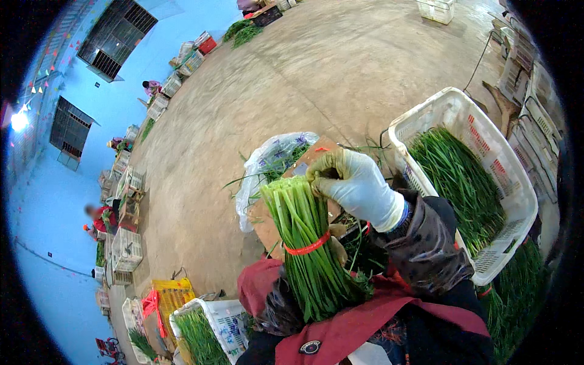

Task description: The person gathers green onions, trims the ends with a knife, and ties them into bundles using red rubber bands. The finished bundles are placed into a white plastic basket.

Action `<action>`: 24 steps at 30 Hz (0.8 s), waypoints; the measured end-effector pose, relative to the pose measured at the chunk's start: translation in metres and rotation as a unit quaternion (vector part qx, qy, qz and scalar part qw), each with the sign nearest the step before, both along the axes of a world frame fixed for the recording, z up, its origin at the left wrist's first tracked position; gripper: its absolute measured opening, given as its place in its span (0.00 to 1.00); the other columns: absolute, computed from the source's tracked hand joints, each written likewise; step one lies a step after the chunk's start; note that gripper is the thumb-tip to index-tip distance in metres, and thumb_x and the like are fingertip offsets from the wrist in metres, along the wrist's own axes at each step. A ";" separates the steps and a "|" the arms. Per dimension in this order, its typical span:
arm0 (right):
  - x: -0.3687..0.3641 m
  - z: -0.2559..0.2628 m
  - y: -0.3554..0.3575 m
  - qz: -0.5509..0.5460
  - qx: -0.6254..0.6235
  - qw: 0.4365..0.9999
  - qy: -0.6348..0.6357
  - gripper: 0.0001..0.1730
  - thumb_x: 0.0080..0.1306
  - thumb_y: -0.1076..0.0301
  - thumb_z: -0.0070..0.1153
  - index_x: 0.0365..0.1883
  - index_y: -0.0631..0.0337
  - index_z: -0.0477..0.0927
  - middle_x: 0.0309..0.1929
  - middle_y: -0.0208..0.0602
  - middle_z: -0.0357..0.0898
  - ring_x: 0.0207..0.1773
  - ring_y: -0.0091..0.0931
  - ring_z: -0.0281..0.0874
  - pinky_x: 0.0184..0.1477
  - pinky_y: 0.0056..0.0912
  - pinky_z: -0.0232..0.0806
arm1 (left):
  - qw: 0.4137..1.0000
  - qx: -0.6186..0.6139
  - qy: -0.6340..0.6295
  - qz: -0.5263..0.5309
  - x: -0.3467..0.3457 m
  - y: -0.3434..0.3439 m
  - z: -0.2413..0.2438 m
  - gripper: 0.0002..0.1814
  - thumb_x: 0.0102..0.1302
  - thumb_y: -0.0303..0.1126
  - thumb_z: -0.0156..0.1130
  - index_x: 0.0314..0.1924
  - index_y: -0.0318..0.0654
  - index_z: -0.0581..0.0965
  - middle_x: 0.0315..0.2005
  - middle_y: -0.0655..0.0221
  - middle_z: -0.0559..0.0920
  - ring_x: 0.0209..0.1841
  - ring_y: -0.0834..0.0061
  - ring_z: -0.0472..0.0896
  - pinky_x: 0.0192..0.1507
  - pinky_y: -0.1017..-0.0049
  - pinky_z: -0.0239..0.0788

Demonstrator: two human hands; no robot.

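A thick bundle of green leafy stalks (301, 273), bound by a red band (308, 244), stands tilted before me with its pale cut ends up. My right hand (351, 182), in a white glove with stained fingertips, pinches at the right edge of those ends. Behind the bundle, my left hand (338, 250) is mostly hidden; only gloved fingers show at its right side, around the stalks. Beyond lies a brown board (269, 223), beside a clear plastic bag (250, 182) with loose greens.
At the right a white plastic crate (524, 210) holds green stalks (456, 182). Lower left are another white crate (228, 319) of greens and a yellow crate (175, 292). People sit among crates along the blue wall, one in red (102, 221). Stacked crates stand far right.
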State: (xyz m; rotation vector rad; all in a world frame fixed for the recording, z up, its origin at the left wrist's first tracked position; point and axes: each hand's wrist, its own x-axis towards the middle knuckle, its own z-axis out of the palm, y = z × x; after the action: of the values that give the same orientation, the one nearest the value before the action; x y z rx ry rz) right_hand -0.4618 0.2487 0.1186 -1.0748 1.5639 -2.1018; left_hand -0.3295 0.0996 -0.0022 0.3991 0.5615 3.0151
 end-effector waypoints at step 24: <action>-0.015 0.015 0.019 0.045 0.055 0.996 0.049 0.15 0.67 0.69 0.61 0.50 0.66 0.81 0.38 0.33 0.84 0.38 0.20 0.78 0.42 0.24 0.71 | 0.997 -0.065 -0.013 -0.041 0.005 -0.009 -0.003 0.54 0.51 0.57 0.69 0.73 0.39 0.58 0.68 0.59 0.67 0.63 0.57 0.70 0.61 0.55 0.62</action>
State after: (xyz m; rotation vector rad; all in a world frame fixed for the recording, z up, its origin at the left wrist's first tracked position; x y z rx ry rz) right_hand -0.4771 0.2679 0.1334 -1.2016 1.6243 -1.9068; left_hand -0.3247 0.0908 -0.0056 0.3640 0.7171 2.8803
